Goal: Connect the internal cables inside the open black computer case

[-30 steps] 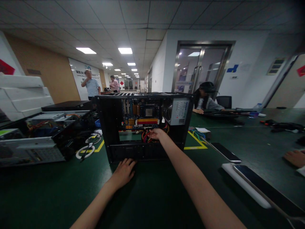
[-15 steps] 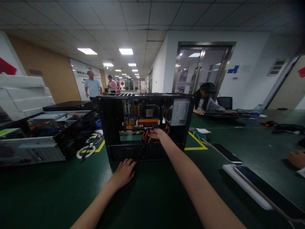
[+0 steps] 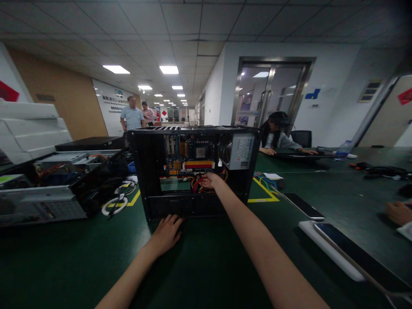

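Note:
An open black computer case (image 3: 170, 207) stands upright on the green table (image 3: 206, 266). Inside it are a motherboard (image 3: 201, 152), red and yellow memory slots (image 3: 198, 164) and a silver power supply (image 3: 241, 151) at the upper right. My right hand (image 3: 210, 180) reaches into the lower part of the case, its fingers closed on a bundle of coloured cables (image 3: 196, 184). My left hand (image 3: 166, 234) lies on the table with its fingers spread, their tips at the lower front edge of the case; it holds nothing.
At left are another opened computer case (image 3: 58, 201), white foam blocks (image 3: 28, 133) and a coiled white cable (image 3: 115, 206). Phones (image 3: 304, 206) and a white box (image 3: 331, 250) lie at right. A seated person (image 3: 280, 139) is behind; another person's hand (image 3: 399, 213) is at the right edge.
The view has shifted slightly. Both hands keep nearly the same places at the case. In the background, the standing person in light blue has moved right, closer to the person in pink.

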`<state>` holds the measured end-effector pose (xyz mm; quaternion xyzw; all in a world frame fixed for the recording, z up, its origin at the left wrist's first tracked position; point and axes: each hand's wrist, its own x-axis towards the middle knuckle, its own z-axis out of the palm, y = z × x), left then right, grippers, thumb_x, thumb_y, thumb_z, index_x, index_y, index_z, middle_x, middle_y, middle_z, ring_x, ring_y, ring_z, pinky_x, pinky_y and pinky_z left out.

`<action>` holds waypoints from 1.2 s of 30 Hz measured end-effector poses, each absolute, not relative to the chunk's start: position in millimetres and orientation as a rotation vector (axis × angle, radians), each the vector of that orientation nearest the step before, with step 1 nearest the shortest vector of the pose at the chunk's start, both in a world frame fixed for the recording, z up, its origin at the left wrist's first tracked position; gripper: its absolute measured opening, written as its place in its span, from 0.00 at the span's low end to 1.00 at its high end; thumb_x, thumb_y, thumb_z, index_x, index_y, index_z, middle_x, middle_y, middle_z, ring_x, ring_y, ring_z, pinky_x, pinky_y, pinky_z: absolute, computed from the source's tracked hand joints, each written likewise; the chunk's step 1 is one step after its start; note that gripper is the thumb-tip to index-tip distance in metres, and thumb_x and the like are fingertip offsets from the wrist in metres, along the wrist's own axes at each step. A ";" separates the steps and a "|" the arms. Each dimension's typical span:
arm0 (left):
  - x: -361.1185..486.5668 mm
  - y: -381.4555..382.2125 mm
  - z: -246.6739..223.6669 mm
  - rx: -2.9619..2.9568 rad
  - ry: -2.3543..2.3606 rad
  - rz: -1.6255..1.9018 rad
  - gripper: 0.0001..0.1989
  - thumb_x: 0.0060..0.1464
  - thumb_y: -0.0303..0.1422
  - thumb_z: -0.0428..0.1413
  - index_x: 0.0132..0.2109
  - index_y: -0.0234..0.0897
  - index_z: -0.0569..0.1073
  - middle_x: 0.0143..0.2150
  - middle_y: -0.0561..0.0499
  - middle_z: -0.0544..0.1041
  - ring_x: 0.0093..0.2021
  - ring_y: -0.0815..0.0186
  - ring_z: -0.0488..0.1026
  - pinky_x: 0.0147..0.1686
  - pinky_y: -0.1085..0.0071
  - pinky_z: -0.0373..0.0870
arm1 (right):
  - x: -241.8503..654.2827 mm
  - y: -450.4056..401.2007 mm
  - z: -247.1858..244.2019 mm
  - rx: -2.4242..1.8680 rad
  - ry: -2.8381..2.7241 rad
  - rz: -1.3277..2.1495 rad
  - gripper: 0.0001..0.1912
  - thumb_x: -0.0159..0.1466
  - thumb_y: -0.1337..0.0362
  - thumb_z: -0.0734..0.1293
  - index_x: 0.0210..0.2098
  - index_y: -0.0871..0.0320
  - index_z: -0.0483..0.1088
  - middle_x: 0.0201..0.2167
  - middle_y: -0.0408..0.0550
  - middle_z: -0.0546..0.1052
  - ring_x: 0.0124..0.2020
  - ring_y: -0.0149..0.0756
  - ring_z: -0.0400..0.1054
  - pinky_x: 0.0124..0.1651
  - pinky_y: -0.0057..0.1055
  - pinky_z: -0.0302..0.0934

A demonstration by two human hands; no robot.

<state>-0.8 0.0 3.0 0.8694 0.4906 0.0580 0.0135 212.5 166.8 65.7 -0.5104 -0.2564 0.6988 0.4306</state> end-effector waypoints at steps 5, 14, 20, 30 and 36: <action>-0.4 1.1 1.9 2.717 1.529 0.184 0.20 0.49 0.32 0.44 0.52 0.44 0.56 0.51 0.49 0.60 0.50 0.59 0.56 0.47 0.60 0.55 | 211.5 161.5 69.3 -1.320 -0.693 1.690 0.03 0.57 0.72 0.54 0.28 0.61 0.56 0.24 0.46 0.64 0.24 0.28 0.64 0.24 0.25 0.62; -1.6 0.7 2.9 2.718 1.519 0.193 0.21 0.50 0.32 0.44 0.53 0.44 0.55 0.51 0.49 0.60 0.50 0.60 0.56 0.46 0.62 0.55 | 209.7 151.7 71.2 -1.541 -0.930 1.527 0.02 0.53 0.70 0.58 0.28 0.61 0.58 0.18 0.42 0.62 0.18 0.26 0.62 0.23 0.24 0.62; -1.5 0.9 3.2 2.717 1.506 0.199 0.21 0.49 0.31 0.44 0.53 0.45 0.55 0.51 0.50 0.59 0.50 0.60 0.56 0.46 0.61 0.55 | 207.6 149.9 67.4 -1.678 -1.105 1.391 0.05 0.52 0.71 0.58 0.31 0.60 0.58 0.17 0.41 0.65 0.16 0.25 0.61 0.21 0.24 0.61; -1.8 2.3 1.6 2.685 1.526 0.172 0.22 0.49 0.32 0.44 0.53 0.45 0.54 0.51 0.50 0.59 0.51 0.60 0.55 0.48 0.60 0.53 | 228.0 152.5 63.6 -1.789 -1.360 0.992 0.05 0.55 0.67 0.59 0.31 0.64 0.62 0.16 0.43 0.66 0.13 0.23 0.59 0.18 0.22 0.58; -1.2 1.7 2.6 2.711 1.519 0.170 0.21 0.50 0.32 0.44 0.52 0.45 0.55 0.50 0.49 0.60 0.50 0.60 0.56 0.46 0.61 0.55 | 243.8 141.5 63.7 -1.683 -1.757 0.662 0.06 0.53 0.75 0.57 0.28 0.64 0.65 0.23 0.47 0.71 0.17 0.24 0.63 0.21 0.20 0.56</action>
